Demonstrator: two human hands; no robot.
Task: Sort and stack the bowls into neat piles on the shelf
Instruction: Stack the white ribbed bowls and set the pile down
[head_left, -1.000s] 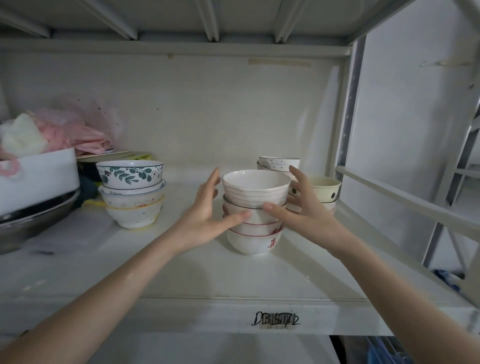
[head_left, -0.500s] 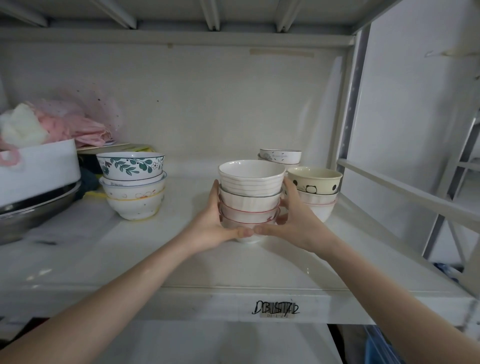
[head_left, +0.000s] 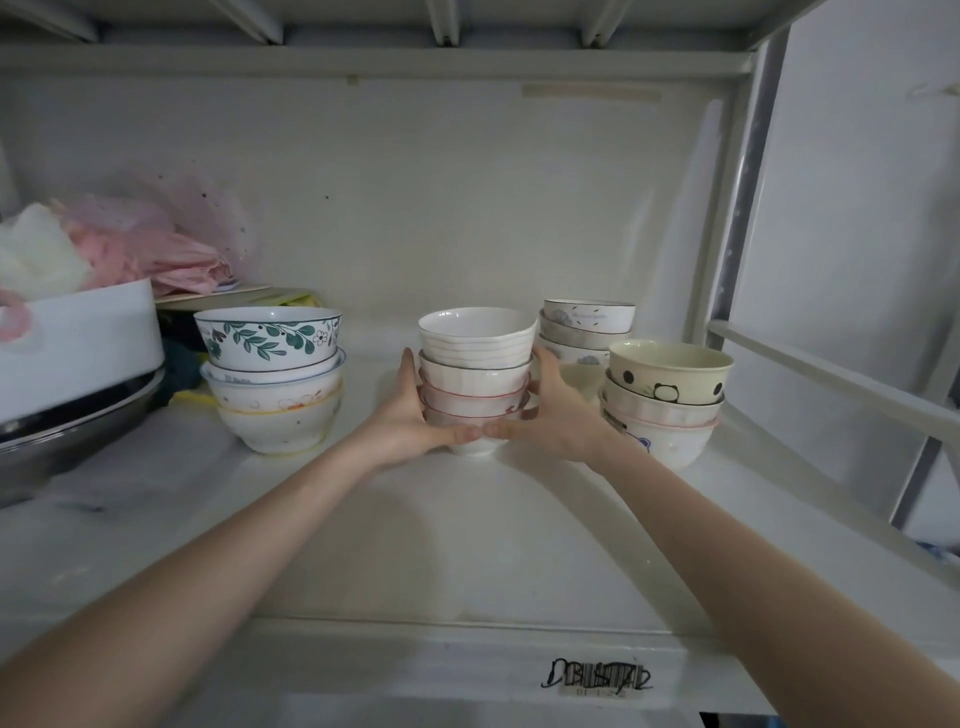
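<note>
White glazed ceramic is filling my view: I am looking at a middle stack of bowls (head_left: 475, 374), four round bowls nested together, the top one ribbed with thin lines and the lower ones rimmed in red. My left hand (head_left: 410, 421) and right hand (head_left: 553, 415) are cupping this stack from either side, fingers curling round its walls and both thumbs meeting across the front of the bottom bowl, whose foot is sitting on or just above the smooth painted metal shelf (head_left: 467, 545); I cannot tell which. Just beside my right hand a stack topped by a cream bowl with a panda face (head_left: 667, 371) is standing, with another pale stack (head_left: 587, 325) behind it. Well apart on the left, a stack crowned by a bowl with green leaves (head_left: 270, 338) is resting near a shiny steel basin (head_left: 78, 431), a white box (head_left: 78, 338) and crumpled pink plastic (head_left: 150, 244).
</note>
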